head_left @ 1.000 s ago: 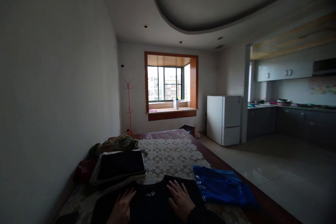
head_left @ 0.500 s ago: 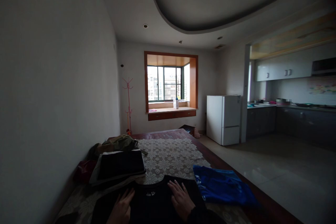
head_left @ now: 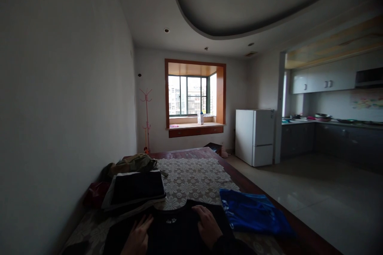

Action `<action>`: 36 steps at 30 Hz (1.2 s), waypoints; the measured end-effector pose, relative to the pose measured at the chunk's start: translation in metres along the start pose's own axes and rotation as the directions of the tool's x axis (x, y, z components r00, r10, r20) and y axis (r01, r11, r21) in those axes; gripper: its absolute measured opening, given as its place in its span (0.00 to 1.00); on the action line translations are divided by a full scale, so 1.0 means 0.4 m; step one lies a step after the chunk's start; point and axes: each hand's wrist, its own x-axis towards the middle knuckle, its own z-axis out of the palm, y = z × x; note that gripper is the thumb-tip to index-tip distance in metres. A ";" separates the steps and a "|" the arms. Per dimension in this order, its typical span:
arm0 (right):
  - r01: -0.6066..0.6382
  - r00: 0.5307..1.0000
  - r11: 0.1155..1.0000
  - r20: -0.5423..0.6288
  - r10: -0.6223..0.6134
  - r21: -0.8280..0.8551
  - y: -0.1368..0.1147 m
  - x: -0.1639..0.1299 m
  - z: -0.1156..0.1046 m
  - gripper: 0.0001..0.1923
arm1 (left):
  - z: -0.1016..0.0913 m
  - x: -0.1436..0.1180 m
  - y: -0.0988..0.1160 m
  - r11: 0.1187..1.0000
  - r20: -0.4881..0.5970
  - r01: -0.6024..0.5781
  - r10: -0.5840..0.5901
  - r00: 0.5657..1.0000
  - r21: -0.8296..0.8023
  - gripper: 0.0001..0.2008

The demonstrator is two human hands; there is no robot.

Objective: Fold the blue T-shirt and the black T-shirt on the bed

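Note:
A black T-shirt [head_left: 172,237] lies spread on the tablecloth in front of me, its neckline facing away and a small pale print below the collar. My left hand [head_left: 138,234] rests on the left side of the shirt, fingers stretched out. On the right shoulder of the shirt, my right hand [head_left: 208,225] has its fingers bent together, closed on the cloth; the fingertips are partly hidden. A blue folded garment [head_left: 254,212] lies just right of the shirt. Beyond my left hand sits a stack of folded dark clothes [head_left: 139,186].
A patterned lace tablecloth [head_left: 194,175] covers much of the dark red table [head_left: 239,175]. An olive cloth item [head_left: 133,163] and a dark red item [head_left: 95,195] lie by the left wall. A white fridge [head_left: 254,137] and a pink coat stand [head_left: 146,115] stand farther off.
My right hand's fingers, spread flat on the shirt before, are now curled in at its shoulder. My left hand and the shirt stay nearly the same.

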 end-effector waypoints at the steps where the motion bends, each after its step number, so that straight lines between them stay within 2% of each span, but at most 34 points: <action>1: -0.001 1.000 1.000 -0.011 0.001 0.001 0.000 0.000 -0.004 0.36 | -0.002 0.000 0.002 1.000 -0.008 0.003 -0.003 1.000 -0.007 0.33; 7: -0.066 0.995 0.993 -0.086 0.058 -0.094 -0.001 -0.013 -0.012 0.29 | -0.013 -0.001 0.013 0.994 -0.090 0.053 -0.061 0.994 -0.096 0.32; 10: -0.095 0.993 0.987 -0.089 0.084 -0.131 -0.004 -0.018 -0.011 0.26 | -0.036 -0.004 0.030 0.990 -0.113 0.084 -0.097 0.989 -0.112 0.31; 13: -0.130 0.991 0.980 -0.038 0.126 -0.153 -0.009 -0.020 -0.015 0.22 | -0.076 -0.013 0.061 0.991 -0.107 0.126 -0.129 0.986 -0.035 0.28; 16: -0.164 0.986 0.969 0.001 0.168 -0.187 -0.011 -0.021 -0.021 0.18 | -0.113 -0.027 0.088 0.981 -0.114 0.186 -0.178 0.977 0.062 0.20; 19: -0.143 0.988 0.971 0.028 0.151 -0.190 -0.006 -0.020 -0.024 0.15 | -0.131 -0.037 0.098 0.970 -0.071 0.238 -0.234 0.970 0.057 0.14; 23: -0.114 0.989 0.979 0.073 0.128 -0.170 0.009 -0.016 -0.033 0.15 | -0.135 -0.036 0.087 0.950 0.022 0.307 -0.308 0.951 0.053 0.12; 25: -0.103 0.987 0.986 0.113 0.118 -0.132 0.017 -0.017 -0.043 0.18 | -0.141 -0.037 0.082 0.946 0.029 0.318 -0.320 0.947 0.063 0.11; 28: -0.078 0.983 0.997 0.169 0.073 0.021 0.025 -0.021 -0.061 0.21 | -0.157 -0.047 0.080 0.948 0.021 0.317 -0.318 0.948 0.037 0.11; 32: -0.062 0.982 0.981 0.189 0.026 0.186 0.032 -0.024 -0.067 0.15 | -0.166 -0.049 0.072 0.944 0.032 0.326 -0.324 0.945 -0.044 0.08; 36: -0.067 0.984 0.946 0.180 0.010 0.317 0.062 -0.021 -0.083 0.11 | -0.163 -0.029 0.029 0.929 0.076 0.339 -0.331 0.941 -0.147 0.03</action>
